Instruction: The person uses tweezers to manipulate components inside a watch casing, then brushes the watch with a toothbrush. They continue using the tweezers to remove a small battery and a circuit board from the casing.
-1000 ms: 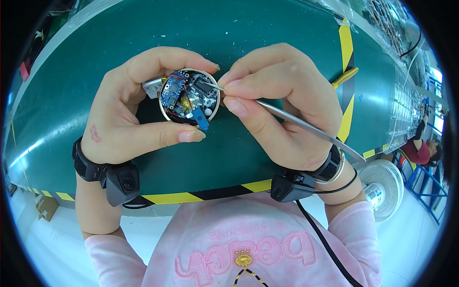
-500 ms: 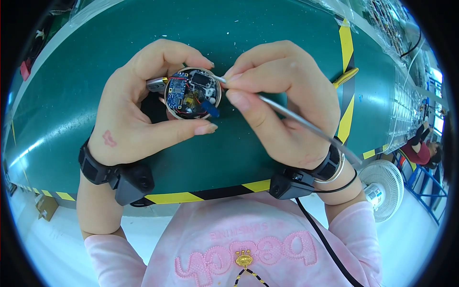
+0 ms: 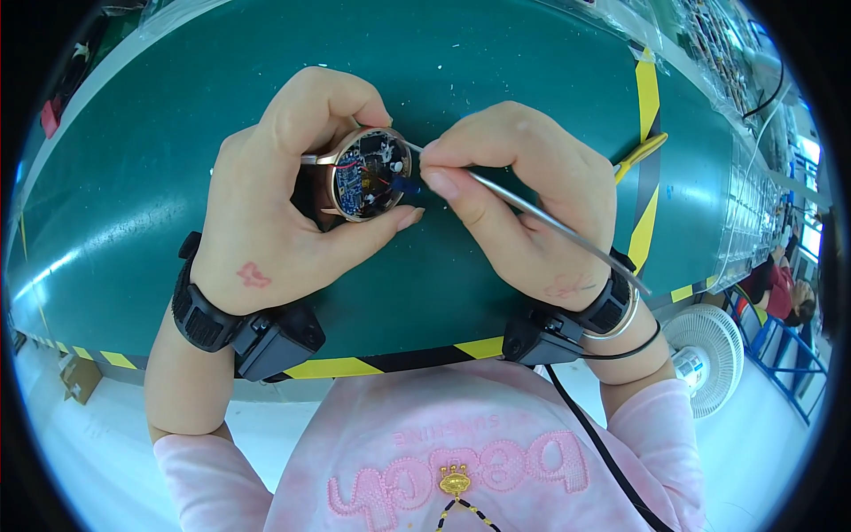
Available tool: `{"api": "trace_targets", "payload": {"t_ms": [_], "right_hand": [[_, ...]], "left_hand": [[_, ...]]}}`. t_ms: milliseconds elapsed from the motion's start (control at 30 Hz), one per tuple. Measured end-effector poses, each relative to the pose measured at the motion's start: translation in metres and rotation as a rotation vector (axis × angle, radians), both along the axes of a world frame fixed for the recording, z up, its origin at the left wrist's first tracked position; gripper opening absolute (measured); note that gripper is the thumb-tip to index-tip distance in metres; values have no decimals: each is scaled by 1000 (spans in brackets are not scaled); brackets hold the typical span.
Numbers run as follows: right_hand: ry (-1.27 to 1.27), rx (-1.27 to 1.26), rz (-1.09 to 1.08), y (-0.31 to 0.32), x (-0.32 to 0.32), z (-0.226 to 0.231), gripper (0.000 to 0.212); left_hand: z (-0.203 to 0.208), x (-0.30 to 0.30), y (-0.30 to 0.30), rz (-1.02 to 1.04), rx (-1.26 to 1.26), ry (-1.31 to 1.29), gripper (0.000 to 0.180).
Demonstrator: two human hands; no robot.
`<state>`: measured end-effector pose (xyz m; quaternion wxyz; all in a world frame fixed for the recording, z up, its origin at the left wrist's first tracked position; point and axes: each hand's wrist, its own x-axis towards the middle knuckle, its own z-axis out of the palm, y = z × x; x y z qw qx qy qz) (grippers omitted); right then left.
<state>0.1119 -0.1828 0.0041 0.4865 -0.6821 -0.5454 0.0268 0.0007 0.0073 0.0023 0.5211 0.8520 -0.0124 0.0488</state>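
Note:
Between the thumb and fingers of my left hand [image 3: 279, 191] sits a round, open watch case [image 3: 372, 175] with a gold-coloured rim. Inside it show a blue circuit board, dark parts and thin red wires; a small dark blue piece hangs at its right side. My right hand [image 3: 532, 191] is closed in a pinch around a thin metal rod tool [image 3: 567, 232]. The tool's narrow tip reaches the upper right rim of the case; whether it touches is too small to tell. Its thicker end slants down toward my right wrist.
A green work surface [image 3: 425, 293] lies under both hands, edged with yellow-black tape [image 3: 337, 367]. Yellow-handled tool [image 3: 640, 157] lies on the tape at right. Clear plastic-wrapped goods [image 3: 709, 62] stand at upper right. A white fan [image 3: 705, 359] and a seated person [image 3: 784, 288] are beyond.
My left hand has shifted right with the watch case, which is now tilted so its gold side shows. The tool in my right hand has dipped slightly at its tip.

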Motion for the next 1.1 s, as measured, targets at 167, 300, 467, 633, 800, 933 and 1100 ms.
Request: {"api": "trace_targets", "payload": {"t_ms": [167,300,467,633,800,933,1100], "right_hand": [[294,-87,-27,-7,-7,7,22],[12,-13,-56,-10,10,5,24],[113,130,-285,-11,10,27,21],[8,424,-197,-22,30,8,28],[-12,276,-222,-23,25,4,23],[52,-85,-353,-19,22,15,4],[409,-137,-335,-17,5,25,10]], "left_hand": [[3,1,0,23,-26,49,60],[4,1,-1,55,-111,86,63],[5,3,0,62,-123,35,64],[1,6,-2,76,-73,-36,55],[7,4,-2,67,-83,87,55],[-1,6,-3,80,-68,-45,49],[-5,7,-2,62,-71,-84,49]]}}
